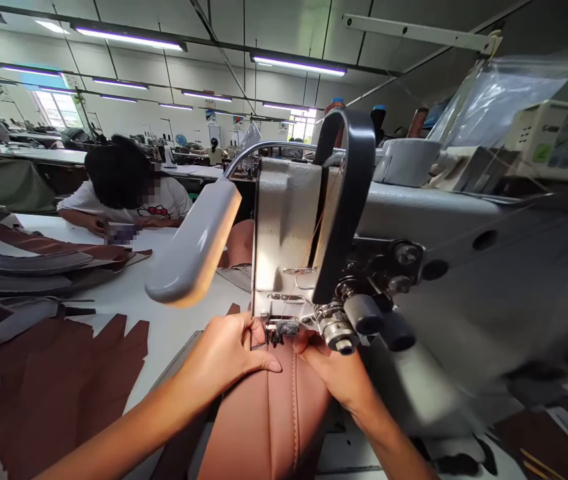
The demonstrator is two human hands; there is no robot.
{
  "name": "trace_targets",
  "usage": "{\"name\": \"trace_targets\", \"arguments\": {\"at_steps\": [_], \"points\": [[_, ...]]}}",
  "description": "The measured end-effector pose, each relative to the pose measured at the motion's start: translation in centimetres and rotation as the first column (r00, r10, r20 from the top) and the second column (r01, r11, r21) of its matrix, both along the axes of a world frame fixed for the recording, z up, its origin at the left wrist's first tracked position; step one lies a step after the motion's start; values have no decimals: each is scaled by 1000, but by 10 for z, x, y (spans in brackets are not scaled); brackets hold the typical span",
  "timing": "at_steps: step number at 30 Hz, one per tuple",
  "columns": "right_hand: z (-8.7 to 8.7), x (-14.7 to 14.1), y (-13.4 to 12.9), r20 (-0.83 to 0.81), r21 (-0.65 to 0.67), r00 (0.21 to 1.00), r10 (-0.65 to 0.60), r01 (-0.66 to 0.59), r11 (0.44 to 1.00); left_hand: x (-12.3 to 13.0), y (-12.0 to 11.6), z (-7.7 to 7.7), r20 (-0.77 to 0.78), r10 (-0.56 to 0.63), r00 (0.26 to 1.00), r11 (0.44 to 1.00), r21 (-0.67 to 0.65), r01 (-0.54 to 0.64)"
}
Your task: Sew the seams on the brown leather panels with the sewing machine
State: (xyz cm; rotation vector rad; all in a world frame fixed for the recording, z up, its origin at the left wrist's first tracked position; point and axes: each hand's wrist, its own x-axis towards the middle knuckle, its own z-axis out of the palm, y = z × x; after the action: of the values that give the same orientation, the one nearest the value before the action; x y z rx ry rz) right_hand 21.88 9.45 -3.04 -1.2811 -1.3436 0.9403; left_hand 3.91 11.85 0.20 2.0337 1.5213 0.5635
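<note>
Centrally, a grey sewing machine [287, 227] stands over a brown panel [281, 407], which runs from under the needle area down toward the viewer, with a line of stitching [295, 407] along it. The left hand [237, 347] rests on the panel just left of the needle area, thumb stretched out flat and fingers bent beside the presser foot [276, 338]. The right hand [329, 367] is on the panel's other side, its fingers curled close in and partly behind the machine's round metal knob [338, 331]; whether either hand pinches the material, I cannot tell. A white lamp [194, 243] on a bendy metal neck [274, 145] hangs left of the machine, above the left hand. Further left, flat brown pieces [54, 380] and a stack of curved pieces [29, 253] lie on a white table [167, 320]. Across it, a person [124, 180] in a white shirt bends forward, dark-haired head lowered.
</note>
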Motion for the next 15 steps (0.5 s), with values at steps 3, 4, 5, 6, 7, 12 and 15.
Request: {"name": "trace_targets", "arguments": {"at_steps": [3,4,5,6,7,12,15], "points": [[0,1,-1,15,-37,1000,-10,11,999,2,0,1,-20,-3,1000,1000,6,3],[1,1,-1,19,-43,1000,-8,8,999,2,0,1,-26,-7,1000,1000,11,7],[2,1,-1,23,-48,1000,-2,3,999,2,0,2,-31,-10,999,1000,13,10],[3,1,-1,26,-52,1000,6,-5,999,2,0,2,-35,-13,999,1000,9,14],[3,2,-1,33,-57,999,18,-17,998,1,0,3,-26,-18,1000,1000,-12,18],[-5,10,1,95,30,995,-23,20,999,-5,-1,8,110,-75,991,964,-246,101],[-12,16,1,86,81,994,-71,64,995,-8,1,6,139,-91,986,952,-279,127]]}}
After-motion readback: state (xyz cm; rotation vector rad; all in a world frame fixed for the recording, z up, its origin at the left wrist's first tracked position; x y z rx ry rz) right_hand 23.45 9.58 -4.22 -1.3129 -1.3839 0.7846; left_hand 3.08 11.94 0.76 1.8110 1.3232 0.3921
